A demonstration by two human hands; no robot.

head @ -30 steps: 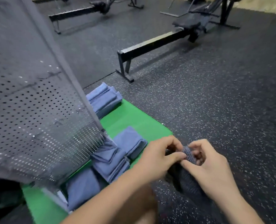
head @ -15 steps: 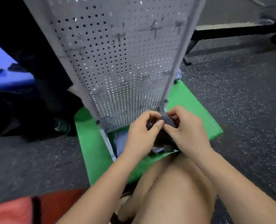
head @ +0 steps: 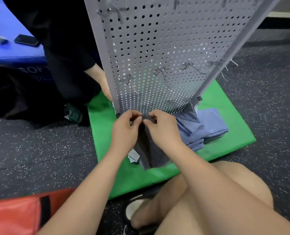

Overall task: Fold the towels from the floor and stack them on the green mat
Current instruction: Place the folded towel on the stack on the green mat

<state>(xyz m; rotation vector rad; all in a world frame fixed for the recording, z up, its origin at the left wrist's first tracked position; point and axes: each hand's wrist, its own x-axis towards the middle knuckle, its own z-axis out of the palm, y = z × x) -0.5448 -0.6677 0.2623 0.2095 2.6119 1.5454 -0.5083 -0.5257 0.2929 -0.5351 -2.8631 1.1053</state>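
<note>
Left hand (head: 126, 128) and right hand (head: 163, 128) pinch grey towel (head: 151, 150) top edge above green mat (head: 107, 133); match corners, apparently, before creasing.

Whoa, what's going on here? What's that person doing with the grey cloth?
A person sitting on the floor seems partway through folding a towel. The left hand and the right hand both pinch the top edge of a dark grey towel, which hangs down over the green mat. Folded blue towels already lie on the mat to the right, by the foot of a grey holed panel. The grey towel is not stacked yet.
</note>
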